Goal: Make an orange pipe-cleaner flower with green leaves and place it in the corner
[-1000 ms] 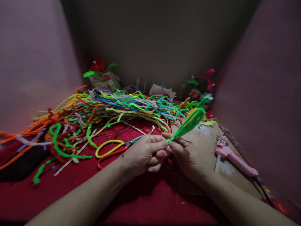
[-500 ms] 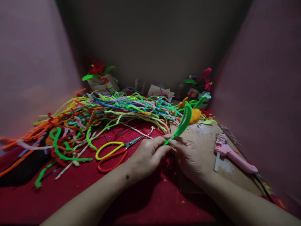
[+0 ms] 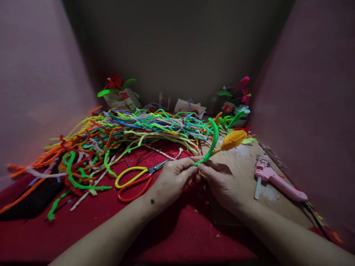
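Observation:
A green pipe-cleaner leaf (image 3: pixel 213 139) curves upward from between my two hands. Its narrow lower end is pinched by my left hand (image 3: pixel 175 178), fingers closed. My right hand (image 3: pixel 219 180) is closed on the same lower end, thumb and fingers pressed together. Just behind the leaf, an orange-yellow fuzzy bud (image 3: pixel 233 140) points to the upper right, its thin base running down toward my right hand. My fingers hide where leaf and bud base meet.
Scissors (image 3: pixel 149 170) with yellow and red handles lie left of my hands. Colourful pipe cleaners (image 3: pixel 155 123) are heaped behind and to the left. A pink glue gun (image 3: pixel 280 181) rests on a board (image 3: pixel 241 162) at right. Fuzzy flowers (image 3: pixel 244 90) stand at the back.
The green leaf has turned to a narrow, edge-on view and tilted. The orange-yellow bud, partly behind it before, now shows whole at its right. Both hands keep their pinch.

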Demonstrator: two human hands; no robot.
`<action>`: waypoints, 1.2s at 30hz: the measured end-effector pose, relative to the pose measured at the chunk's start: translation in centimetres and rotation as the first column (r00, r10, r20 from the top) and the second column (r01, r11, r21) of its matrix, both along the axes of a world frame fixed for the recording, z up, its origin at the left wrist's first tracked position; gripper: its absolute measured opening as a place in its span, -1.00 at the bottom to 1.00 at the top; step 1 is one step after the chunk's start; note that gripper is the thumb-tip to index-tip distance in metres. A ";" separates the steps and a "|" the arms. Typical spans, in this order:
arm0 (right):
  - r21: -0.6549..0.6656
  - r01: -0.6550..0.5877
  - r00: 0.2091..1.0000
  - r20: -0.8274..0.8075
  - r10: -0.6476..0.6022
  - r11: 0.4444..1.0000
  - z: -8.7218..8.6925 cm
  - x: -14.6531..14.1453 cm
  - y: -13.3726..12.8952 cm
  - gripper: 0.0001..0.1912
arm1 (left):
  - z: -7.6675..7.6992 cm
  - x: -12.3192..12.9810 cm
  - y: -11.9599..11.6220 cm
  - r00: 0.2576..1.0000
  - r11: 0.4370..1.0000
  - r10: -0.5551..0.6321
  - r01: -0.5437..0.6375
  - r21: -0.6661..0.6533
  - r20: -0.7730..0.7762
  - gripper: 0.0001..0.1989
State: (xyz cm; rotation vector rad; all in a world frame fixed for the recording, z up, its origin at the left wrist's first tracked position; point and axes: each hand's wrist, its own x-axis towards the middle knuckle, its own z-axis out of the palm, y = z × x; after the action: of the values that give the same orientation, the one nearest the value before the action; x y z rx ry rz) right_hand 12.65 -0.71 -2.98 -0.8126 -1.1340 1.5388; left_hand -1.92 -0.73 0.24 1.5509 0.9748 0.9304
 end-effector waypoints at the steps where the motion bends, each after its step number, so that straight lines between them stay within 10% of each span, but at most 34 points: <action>1: -0.001 0.002 1.000 -0.001 -0.002 1.000 0.0 0.0 0.0 -0.82 | 0.2 0.0 0.0 0.998 0.996 -0.016 0.022 -0.089 0.068 -0.82; 9: 0.001 -0.054 0.996 -0.074 0.054 0.999 0.2 0.4 -0.1 -0.79 | -0.5 -0.3 0.2 0.888 0.854 -0.077 0.294 -0.429 0.454 -0.81; 20: 0.144 -0.048 0.996 -0.066 0.058 0.988 0.6 0.1 0.0 -0.77 | -1.2 -1.3 0.9 0.754 0.724 -0.220 0.551 -0.415 0.619 -0.80; 25: 0.091 0.024 0.997 -0.079 -0.017 0.996 0.4 0.0 0.1 -0.81 | -0.6 -1.0 0.7 0.854 0.803 -0.229 0.437 -0.406 0.468 -0.80; 28: 0.012 0.040 0.993 -0.110 -0.039 0.999 0.2 -0.1 0.2 -0.84 | -0.4 -0.4 0.1 0.988 0.976 -0.131 0.143 -0.167 0.082 -0.83; 30: -0.012 0.052 0.991 -0.122 -0.053 0.999 0.2 -0.2 0.2 -0.86 | -0.7 0.0 -0.4 0.984 0.992 0.019 0.004 0.127 -0.180 -0.85; 36: -0.125 0.080 0.989 -0.117 -0.095 0.989 0.0 -0.3 0.2 -0.84 | -2.2 0.2 -0.7 0.813 0.724 0.399 0.003 0.689 -0.424 -0.83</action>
State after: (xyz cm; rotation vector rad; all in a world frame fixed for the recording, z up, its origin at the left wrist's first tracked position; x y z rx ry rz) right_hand 12.35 -0.53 -2.98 -0.8248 -0.9119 1.5721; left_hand -1.75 -1.40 -1.99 2.4645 1.3282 1.0846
